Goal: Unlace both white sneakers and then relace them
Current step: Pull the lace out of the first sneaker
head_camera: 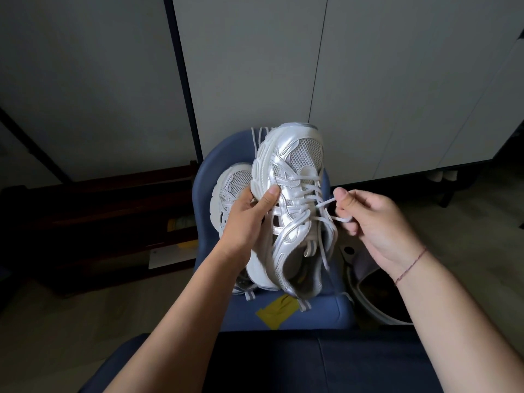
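Lace loop [343, 219] inside right grip [378, 222]

blue chair seat [320, 310] | on it: 2nd sneaker [231, 188] | yellow tape patch [276, 312] nr front edge

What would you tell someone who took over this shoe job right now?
Left hand grips the raised sneaker by its sole edge.
Right hand pinches a loop of lace pulled out near the upper eyelets.
The second sneaker lies on the blue seat behind the left hand; its lacing is hidden.
Done: unclear. The lower rows are crossed, the top is loose.
Left: probably finish this lace, then check the other sneaker.
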Action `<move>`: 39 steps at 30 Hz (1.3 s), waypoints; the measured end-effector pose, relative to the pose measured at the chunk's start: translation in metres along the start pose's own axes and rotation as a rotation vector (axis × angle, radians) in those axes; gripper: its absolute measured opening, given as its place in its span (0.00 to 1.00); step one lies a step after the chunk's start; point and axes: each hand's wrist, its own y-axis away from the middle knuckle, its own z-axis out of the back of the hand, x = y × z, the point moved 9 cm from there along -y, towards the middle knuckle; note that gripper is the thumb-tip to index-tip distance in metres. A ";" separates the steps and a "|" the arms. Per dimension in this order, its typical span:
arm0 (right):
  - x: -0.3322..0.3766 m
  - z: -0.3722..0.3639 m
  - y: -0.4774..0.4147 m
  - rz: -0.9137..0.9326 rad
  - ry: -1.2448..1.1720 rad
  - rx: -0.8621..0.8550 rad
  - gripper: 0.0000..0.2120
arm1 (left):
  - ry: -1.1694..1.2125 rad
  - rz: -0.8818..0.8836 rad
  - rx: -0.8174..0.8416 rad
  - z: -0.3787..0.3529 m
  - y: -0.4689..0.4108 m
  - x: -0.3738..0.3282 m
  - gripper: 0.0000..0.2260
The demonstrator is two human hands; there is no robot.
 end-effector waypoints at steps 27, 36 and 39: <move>-0.027 -0.017 -0.007 -0.052 -0.346 0.112 0.25 | 0.119 0.040 -0.004 0.005 -0.005 0.009 0.20; -0.017 -0.006 -0.013 -0.255 -1.055 0.105 0.08 | 0.102 0.050 -0.006 0.009 -0.006 0.010 0.22; -0.028 0.005 -0.013 -0.262 -0.894 -0.011 0.08 | 0.077 0.050 -0.021 0.011 -0.007 0.011 0.21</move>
